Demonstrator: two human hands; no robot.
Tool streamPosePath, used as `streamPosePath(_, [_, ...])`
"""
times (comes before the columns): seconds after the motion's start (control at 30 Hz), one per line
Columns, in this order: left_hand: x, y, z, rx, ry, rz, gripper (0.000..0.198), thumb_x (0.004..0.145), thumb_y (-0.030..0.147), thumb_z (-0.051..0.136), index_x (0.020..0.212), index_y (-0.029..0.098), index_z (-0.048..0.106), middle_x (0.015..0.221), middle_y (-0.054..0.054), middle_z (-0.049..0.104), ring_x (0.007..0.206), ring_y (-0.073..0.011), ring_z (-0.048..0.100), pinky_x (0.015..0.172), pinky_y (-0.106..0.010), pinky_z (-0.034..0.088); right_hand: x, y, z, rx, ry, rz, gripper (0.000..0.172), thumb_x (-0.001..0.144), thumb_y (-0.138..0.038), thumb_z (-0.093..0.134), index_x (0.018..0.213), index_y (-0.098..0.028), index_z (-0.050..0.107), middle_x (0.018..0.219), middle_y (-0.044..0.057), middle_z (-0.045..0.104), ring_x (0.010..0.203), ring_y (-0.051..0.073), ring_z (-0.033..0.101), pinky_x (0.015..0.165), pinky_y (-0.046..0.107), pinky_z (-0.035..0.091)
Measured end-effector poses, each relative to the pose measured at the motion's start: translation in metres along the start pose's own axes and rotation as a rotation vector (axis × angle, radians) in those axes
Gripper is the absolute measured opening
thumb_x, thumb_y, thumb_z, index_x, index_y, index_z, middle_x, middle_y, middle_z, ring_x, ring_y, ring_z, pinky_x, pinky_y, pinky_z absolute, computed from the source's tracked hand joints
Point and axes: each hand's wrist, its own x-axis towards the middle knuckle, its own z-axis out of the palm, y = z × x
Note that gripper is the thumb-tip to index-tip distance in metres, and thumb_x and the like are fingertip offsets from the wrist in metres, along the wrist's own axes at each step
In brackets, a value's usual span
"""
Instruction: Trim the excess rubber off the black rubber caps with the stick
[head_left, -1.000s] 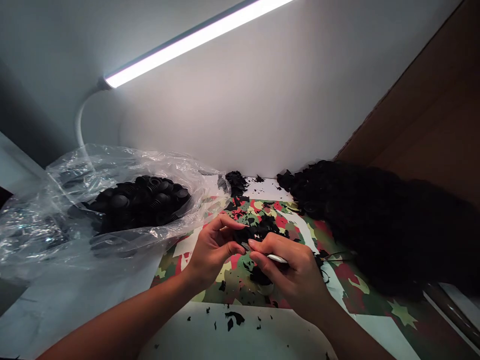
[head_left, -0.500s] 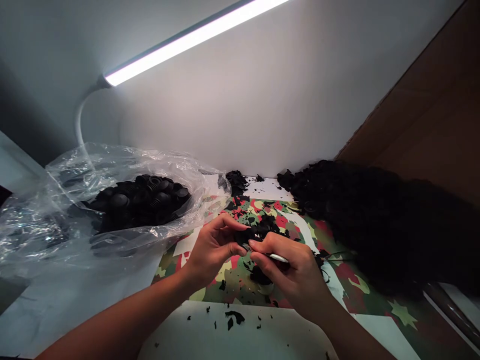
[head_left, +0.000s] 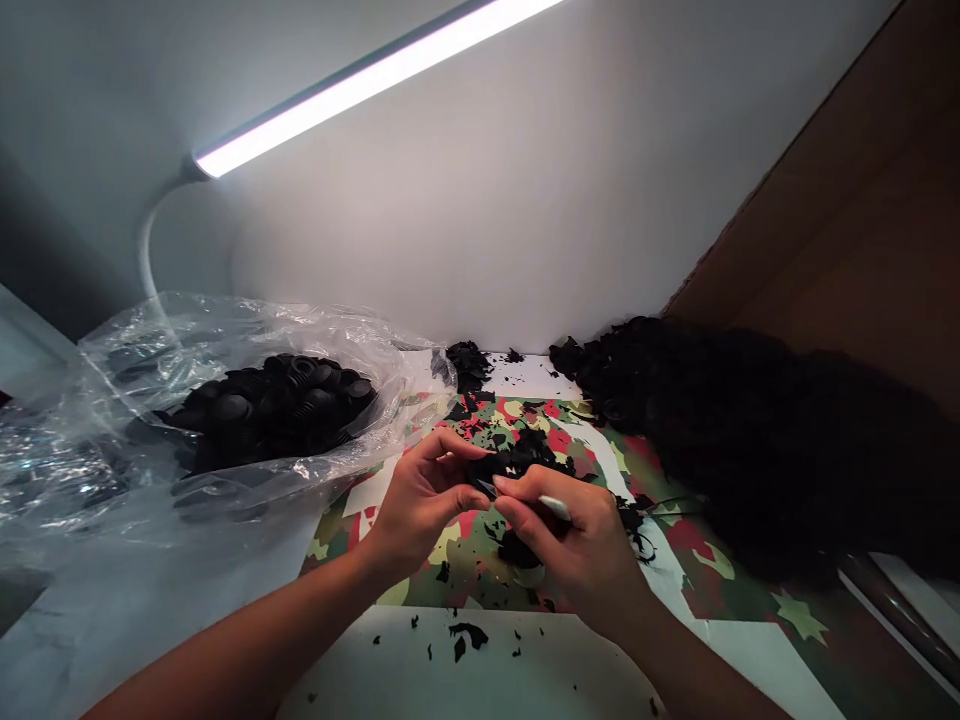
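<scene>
Between the thumb and fingers of my left hand is a small black rubber part, partly hidden by the fingers. My right hand grips a craft knife with a white handle; its thin blade lies against the black part. Both hands are close together above a camouflage-patterned sheet. Black scraps lie just behind the hands, and another dark piece sits under the right one.
A clear plastic bag of round black parts stands at left. A large black heap fills the right side, against a cardboard panel. A lit lamp hangs above. Loose trimmings dot the white surface in front.
The knife handle has tipped more upright in my right hand, with its blade still at the black part. My left hand keeps its hold. The whole view has shifted slightly.
</scene>
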Motion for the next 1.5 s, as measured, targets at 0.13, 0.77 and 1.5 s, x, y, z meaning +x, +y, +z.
streamPosePath(0.13, [-0.001, 0.000, 0.003, -0.063, -0.018, -0.029, 0.038, 0.065, 0.005, 0.088, 0.093, 0.020, 0.069, 0.080, 0.000, 0.073, 0.070, -0.0123, 0.068, 0.055, -0.017, 0.053, 0.003, 0.002, 0.001, 0.202, 0.083, 0.188, 0.030, 0.096, -0.045, 0.059, 0.094, -0.018, 0.072, 0.062, -0.003, 0.048, 0.053, 0.011, 0.040, 0.047, 0.023, 0.034])
streamPosePath(0.77, [0.000, -0.008, -0.007, 0.020, -0.033, -0.022, 0.035, 0.073, 0.011, 0.086, 0.102, 0.022, 0.069, 0.099, -0.004, 0.076, 0.084, -0.0149, 0.072, 0.067, -0.020, 0.061, 0.010, 0.026, -0.011, 0.344, 0.185, 0.261, 0.038, 0.099, -0.056, 0.052, 0.107, -0.021, 0.064, 0.065, -0.005, 0.037, 0.055, 0.011, 0.032, 0.049, 0.025, 0.027])
streamPosePath(1.5, [0.002, 0.000, -0.006, 0.185, -0.085, -0.022, 0.028, 0.076, 0.021, 0.084, 0.104, 0.021, 0.077, 0.097, -0.007, 0.072, 0.084, -0.0180, 0.066, 0.072, -0.026, 0.056, 0.007, 0.033, -0.026, -0.083, -0.170, -0.394, 0.036, 0.094, -0.008, 0.059, 0.126, -0.022, 0.070, 0.083, 0.003, 0.067, 0.068, 0.014, 0.062, 0.061, 0.026, 0.050])
